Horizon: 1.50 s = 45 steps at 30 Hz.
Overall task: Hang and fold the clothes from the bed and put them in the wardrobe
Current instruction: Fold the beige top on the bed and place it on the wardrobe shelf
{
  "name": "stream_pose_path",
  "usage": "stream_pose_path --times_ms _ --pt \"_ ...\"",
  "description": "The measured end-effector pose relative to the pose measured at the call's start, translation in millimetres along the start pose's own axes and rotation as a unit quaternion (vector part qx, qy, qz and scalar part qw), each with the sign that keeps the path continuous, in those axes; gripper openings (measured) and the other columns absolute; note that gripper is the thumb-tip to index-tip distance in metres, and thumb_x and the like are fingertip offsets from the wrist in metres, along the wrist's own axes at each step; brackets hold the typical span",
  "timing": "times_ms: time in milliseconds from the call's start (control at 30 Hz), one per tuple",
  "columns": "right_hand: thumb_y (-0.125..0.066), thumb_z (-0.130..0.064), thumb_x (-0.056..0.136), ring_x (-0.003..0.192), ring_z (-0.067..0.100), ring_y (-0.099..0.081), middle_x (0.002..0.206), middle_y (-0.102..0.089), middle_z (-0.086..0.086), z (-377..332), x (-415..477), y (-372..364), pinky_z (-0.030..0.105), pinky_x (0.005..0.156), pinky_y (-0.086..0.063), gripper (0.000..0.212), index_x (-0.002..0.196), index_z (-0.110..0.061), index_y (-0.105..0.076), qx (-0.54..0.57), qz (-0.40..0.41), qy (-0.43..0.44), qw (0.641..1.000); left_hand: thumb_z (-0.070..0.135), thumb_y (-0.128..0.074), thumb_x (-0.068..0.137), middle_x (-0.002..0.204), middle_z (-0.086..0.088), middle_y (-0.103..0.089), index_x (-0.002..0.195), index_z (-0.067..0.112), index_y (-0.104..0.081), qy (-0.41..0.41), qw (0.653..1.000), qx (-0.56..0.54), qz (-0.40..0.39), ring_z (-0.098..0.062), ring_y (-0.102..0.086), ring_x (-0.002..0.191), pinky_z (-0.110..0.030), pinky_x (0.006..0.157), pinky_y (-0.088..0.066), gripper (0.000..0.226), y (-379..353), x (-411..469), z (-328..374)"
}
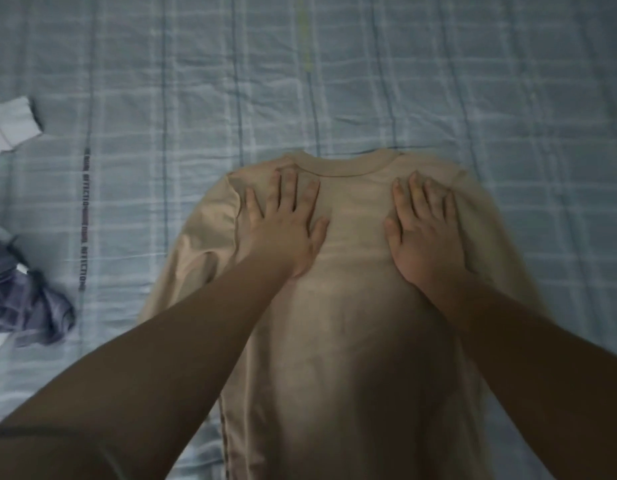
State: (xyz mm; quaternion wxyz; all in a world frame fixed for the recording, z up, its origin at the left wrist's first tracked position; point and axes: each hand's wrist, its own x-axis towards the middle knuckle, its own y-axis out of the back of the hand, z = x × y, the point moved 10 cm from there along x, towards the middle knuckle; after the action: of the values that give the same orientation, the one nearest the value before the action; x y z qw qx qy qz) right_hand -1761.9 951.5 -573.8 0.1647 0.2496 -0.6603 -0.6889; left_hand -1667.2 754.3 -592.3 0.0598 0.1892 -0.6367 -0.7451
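Both hands lie flat, fingers spread, grip wide: left hand (286,223) and right hand (423,230) press the beige shirt (352,306) on the bed (161,98).

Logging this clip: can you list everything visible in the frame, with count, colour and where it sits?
beige sweatshirt: one, beige, laid flat mid-bed, collar away from the camera
purple garment: one, purplish-blue, crumpled at the left edge
white garment: one, white with a dark edge, upper left, partly out of frame
bed sheet: one, pale blue check, under everything
left hand: one, flat on the sweatshirt below the collar
right hand: one, flat on the sweatshirt, opposite side
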Motion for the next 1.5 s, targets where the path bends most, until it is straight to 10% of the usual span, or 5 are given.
stream_pose_path --times_ms 267,767,1000,1167,1500 --pt "-0.051 -0.028 0.096 0.144 0.032 -0.033 0.158 -0.034 0.014 -47.8 -159.3 15.3 0.049 0.116 -0.021 0.061 0.152 -0.010 -0.036 0.051 -0.008 0.045 0.998 0.047 -0.034 0.100 0.164 -0.011 -0.022 0.156 0.025 -0.026 -0.064 0.996 -0.059 -0.009 -0.032 -0.014 0.152 -0.055 0.120 -0.012 0.061 1.8 -161.0 24.0" --pt "-0.030 -0.036 0.101 0.152 0.026 -0.013 0.164 -0.018 0.007 -38.9 -305.3 -44.3 0.051 0.122 -0.014 0.060 0.157 -0.019 -0.019 0.083 -0.103 0.021 0.991 0.041 -0.037 0.101 0.166 -0.015 -0.011 0.158 0.022 -0.022 -0.039 0.997 -0.036 -0.065 -0.035 -0.003 0.153 -0.059 0.121 -0.007 0.063 -57.6 -313.8 27.4" --pt "-0.042 -0.018 0.085 0.126 0.030 -0.047 0.138 -0.053 0.011 16.5 -360.7 7.9 0.045 0.110 -0.036 0.051 0.134 -0.009 -0.053 0.289 -0.033 -0.166 0.942 0.008 -0.055 0.088 0.157 -0.010 -0.030 0.142 0.018 -0.048 0.198 0.921 -0.336 -0.002 -0.025 -0.027 0.144 -0.036 0.116 -0.026 0.056 -31.2 -386.1 -11.3" --pt "-0.049 -0.005 0.083 0.100 0.033 -0.057 0.106 -0.058 0.010 50.6 -412.8 -1.8 0.039 0.082 -0.049 0.029 0.110 0.002 -0.057 0.361 -0.050 -0.306 0.879 0.029 -0.056 0.088 0.114 -0.004 -0.058 0.118 0.021 -0.053 0.407 0.840 -0.354 -0.055 -0.022 -0.062 0.093 -0.038 0.081 -0.052 0.032 -57.4 -436.4 -42.0" --pt "-0.051 -0.012 0.091 0.083 0.022 -0.049 0.082 -0.048 0.004 79.5 -438.9 -32.8 0.029 0.072 -0.035 0.006 0.093 -0.009 -0.047 0.402 -0.145 -0.395 0.813 0.033 -0.050 0.093 0.076 -0.001 -0.058 0.086 0.011 -0.054 0.385 0.833 -0.377 -0.127 -0.021 -0.054 0.069 -0.035 0.061 -0.043 0.024 -67.6 -453.7 -46.2"
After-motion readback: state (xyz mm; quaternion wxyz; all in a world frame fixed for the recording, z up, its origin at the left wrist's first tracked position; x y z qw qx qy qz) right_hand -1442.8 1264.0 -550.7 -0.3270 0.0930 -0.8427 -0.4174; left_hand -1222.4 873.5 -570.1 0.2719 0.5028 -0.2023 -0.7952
